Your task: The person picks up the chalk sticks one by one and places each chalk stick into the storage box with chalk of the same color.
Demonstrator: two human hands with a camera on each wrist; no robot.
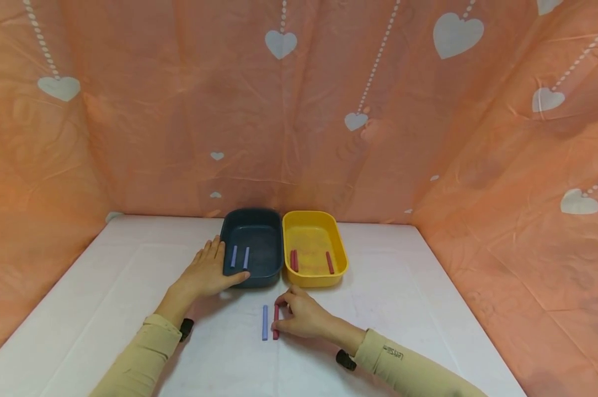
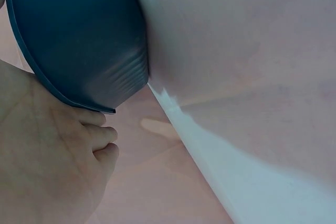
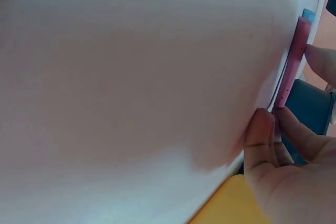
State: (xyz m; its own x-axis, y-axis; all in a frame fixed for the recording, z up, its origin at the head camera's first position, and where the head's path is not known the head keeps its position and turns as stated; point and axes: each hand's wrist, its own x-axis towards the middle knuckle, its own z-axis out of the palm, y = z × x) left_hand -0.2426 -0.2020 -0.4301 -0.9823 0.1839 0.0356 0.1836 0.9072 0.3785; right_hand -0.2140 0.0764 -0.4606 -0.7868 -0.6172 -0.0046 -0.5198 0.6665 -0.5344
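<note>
A red chalk stick lies on the white table in front of the containers. My right hand pinches it, with the thumb at its side and a fingertip by its far end. Just left of it lies a lavender-blue chalk stick, parallel and apart. At the dark blue container, my left hand rests along the left side, fingers fairly straight, thumb over the front rim. In the left wrist view, the palm lies against the container's rim.
Two lavender-blue sticks lie inside the dark blue container. The yellow container beside it on the right has several red sticks in it. Behind the table hangs an orange-pink cloth with white hearts.
</note>
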